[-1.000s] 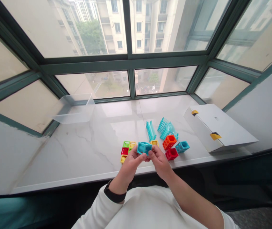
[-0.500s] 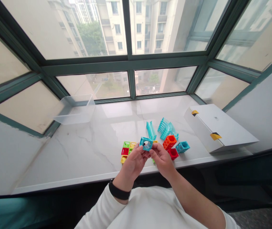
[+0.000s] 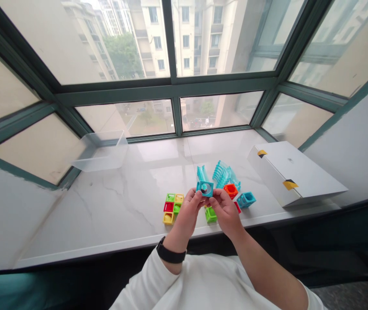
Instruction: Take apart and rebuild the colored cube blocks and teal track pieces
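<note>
A blue toy cube block [image 3: 209, 185] with a round opening in its face is held up between both hands, just above the sill. My left hand [image 3: 188, 212] grips its left side, fingers closed. On the right side, my right hand [image 3: 226, 211] pinches it with thumb and fingers. Below and between the hands sits a green cube block [image 3: 211, 215]. Behind the right hand stand an orange-red block [image 3: 231, 190] and a partly hidden red block [image 3: 237, 207]. Another blue block [image 3: 246, 199] lies to their right.
Several green, yellow and red cubes [image 3: 169, 207] form a cluster left of my hands. Clear turquoise track pieces [image 3: 222, 173] lie beyond. A transparent plastic bin [image 3: 103, 163] stands at the back left of the marble sill [image 3: 138, 185]; a white box [image 3: 297, 172] lies at the right.
Both hands have shifted slightly right with the blue block, which has turned so its round opening faces me more. The green block beneath shows more.
</note>
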`<state>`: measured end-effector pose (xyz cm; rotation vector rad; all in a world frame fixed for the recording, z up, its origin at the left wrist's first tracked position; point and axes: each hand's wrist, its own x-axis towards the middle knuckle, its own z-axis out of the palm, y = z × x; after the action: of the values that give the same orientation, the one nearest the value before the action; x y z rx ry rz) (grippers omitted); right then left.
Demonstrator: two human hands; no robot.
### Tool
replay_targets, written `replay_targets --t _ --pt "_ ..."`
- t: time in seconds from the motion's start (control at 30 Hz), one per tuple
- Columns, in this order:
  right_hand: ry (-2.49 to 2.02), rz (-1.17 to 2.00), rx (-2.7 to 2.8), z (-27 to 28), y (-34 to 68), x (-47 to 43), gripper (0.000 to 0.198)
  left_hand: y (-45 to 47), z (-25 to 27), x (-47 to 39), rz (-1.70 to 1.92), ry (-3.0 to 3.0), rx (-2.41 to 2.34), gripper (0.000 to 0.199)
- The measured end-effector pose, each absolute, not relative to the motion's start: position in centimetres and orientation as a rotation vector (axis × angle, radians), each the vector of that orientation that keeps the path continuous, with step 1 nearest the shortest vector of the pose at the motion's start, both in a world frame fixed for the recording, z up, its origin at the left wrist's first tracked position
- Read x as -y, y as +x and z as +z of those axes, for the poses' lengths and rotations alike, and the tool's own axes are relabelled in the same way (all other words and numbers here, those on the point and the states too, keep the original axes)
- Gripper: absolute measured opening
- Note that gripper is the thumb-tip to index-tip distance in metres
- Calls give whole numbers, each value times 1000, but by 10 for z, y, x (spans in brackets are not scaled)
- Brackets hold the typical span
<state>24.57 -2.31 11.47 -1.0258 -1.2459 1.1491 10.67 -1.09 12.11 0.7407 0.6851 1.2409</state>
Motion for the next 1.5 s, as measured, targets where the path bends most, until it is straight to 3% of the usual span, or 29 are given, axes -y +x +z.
replay_targets --t 0.13,0.33,0.47,0.53,0.93,1.27,1.5 --pt "-1034 1118 1256 114 247 21 30 95 119 10 1237 1260 -1008 38" --pt "-1045 1086 1292 114 251 19 30 76 133 6 1186 1770 -1278 28" --pt "-1070 1025 1343 120 258 18 29 71 145 2 1249 1857 -1294 63" --pt "-1092 956 1404 124 264 18 28 71 152 2 1238 1951 -1250 68" --pt "-1218 544 1627 145 325 26 18 127 180 -16 1089 2349 -1038 46" --pt "-1380 368 1582 130 392 24 15 192 197 -53 569 2582 -993 43" --pt "-1435 318 1309 81 422 15 37 223 179 -76 317 2704 -1092 45"
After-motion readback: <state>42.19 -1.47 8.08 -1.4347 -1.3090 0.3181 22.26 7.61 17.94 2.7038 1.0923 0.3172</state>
